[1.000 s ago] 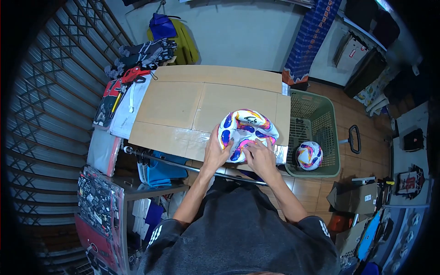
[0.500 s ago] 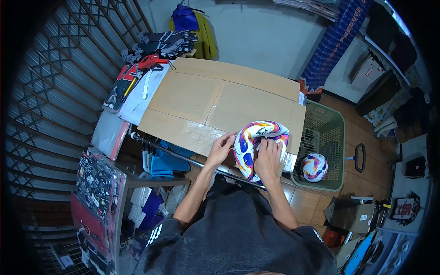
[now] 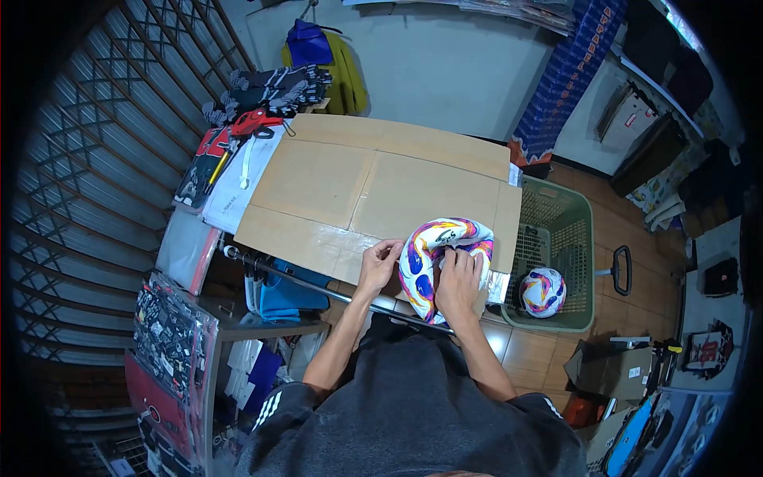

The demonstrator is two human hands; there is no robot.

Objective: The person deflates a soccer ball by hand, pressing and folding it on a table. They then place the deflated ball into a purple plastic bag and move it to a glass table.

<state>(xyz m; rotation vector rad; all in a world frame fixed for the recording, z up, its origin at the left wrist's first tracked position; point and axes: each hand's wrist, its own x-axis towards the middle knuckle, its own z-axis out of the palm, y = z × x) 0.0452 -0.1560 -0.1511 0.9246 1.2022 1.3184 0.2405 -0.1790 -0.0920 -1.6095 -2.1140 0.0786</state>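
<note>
A soft, caved-in soccer ball [image 3: 419, 262], white with purple, orange and pink patterns, lies at the near right part of a flat cardboard sheet [image 3: 310, 183]. My right hand [image 3: 458, 286] has its fingers curled into the hollow of the ball and grips its folded wall; the fingertips are partly hidden there. Beside the ball's left edge is my left hand [image 3: 378, 269], its fingers bent toward the thumb in a pinch. Whatever is between those fingertips, if anything, is too small to make out.
A green plastic basket [image 3: 590, 262] on the right holds a round soccer ball [image 3: 544, 292] of the same pattern. Left of the cardboard lie a red-handled tool [image 3: 254, 123] and a yellow cutter [image 3: 218, 168]. A metal rail [image 3: 318, 285] runs along the near edge.
My left hand has drawn slightly away from the ball's edge, and its fingers have curled in. My right hand stays in the ball's hollow. The whole view has shifted a little.
</note>
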